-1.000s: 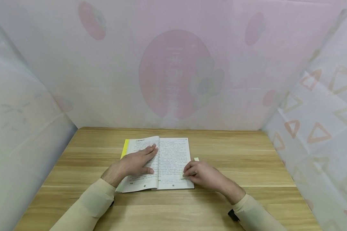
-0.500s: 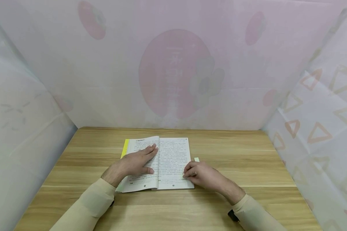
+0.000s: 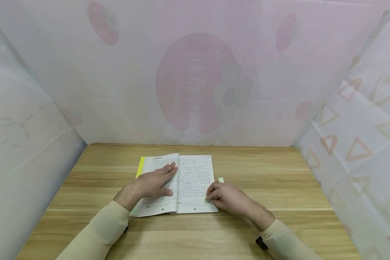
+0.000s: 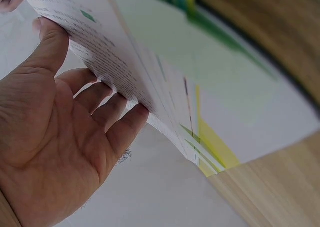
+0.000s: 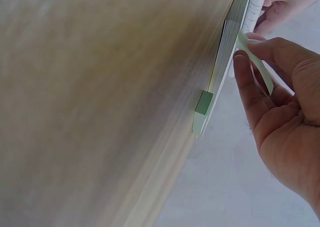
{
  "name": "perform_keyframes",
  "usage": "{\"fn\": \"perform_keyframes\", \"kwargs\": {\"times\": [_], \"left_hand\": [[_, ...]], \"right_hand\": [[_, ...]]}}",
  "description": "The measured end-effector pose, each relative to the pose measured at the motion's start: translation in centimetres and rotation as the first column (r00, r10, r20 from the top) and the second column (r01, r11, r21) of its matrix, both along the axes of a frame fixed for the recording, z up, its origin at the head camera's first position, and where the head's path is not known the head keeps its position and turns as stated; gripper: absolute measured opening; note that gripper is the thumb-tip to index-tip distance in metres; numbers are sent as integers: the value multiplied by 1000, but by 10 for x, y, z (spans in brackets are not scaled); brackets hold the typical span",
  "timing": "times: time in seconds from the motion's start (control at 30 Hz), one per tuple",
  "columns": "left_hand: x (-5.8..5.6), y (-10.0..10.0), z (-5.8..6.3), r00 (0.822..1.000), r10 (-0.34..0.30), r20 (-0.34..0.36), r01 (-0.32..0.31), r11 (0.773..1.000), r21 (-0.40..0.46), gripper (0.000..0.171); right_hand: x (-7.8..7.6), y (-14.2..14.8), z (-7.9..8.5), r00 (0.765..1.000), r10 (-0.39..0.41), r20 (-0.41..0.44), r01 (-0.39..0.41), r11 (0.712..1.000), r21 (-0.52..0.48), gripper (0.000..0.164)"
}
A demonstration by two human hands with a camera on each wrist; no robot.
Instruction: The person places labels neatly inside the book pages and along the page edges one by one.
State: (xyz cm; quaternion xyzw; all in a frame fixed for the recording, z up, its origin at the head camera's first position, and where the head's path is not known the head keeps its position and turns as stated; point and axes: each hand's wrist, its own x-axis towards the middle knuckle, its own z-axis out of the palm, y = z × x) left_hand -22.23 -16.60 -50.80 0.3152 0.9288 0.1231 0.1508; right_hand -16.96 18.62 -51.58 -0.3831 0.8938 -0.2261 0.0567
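An open book (image 3: 195, 171) with printed pages lies on the table, a yellow strip showing at its left edge. My left hand (image 3: 152, 183) rests on the left page, fingers spread towards the spine; in the left wrist view its fingertips (image 4: 134, 118) touch the paper. At the lower right page edge, my right hand (image 3: 230, 198) pinches a pale green sticky note (image 5: 262, 73) between thumb and fingers. The note bends slightly and reaches the book's edge; the head view mostly hides it. Beside the book sits a small green sticky note pad (image 5: 202, 109).
The wooden table (image 3: 273, 169) extends around the book on all sides. A patterned back wall (image 3: 133, 90) and two side walls (image 3: 354, 119) enclose it.
The pale green note under my right fingers showed more a second ago and is now largely covered by them in the head view. My left hand and the book have stayed put.
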Motion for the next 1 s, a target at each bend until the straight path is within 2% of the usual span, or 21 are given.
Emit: {"fn": "perform_keyframes", "kwargs": {"times": [0.77, 1.0], "left_hand": [[1, -1, -1, 1000, 3, -1, -3, 1000, 0, 102], [1, -1, -1, 1000, 3, 2, -3, 1000, -1, 102]], "right_hand": [[1, -1, 0, 1000, -13, 24, 13, 1000, 21, 16], [2, 1, 0, 1000, 13, -17, -12, 999, 37, 23]]}}
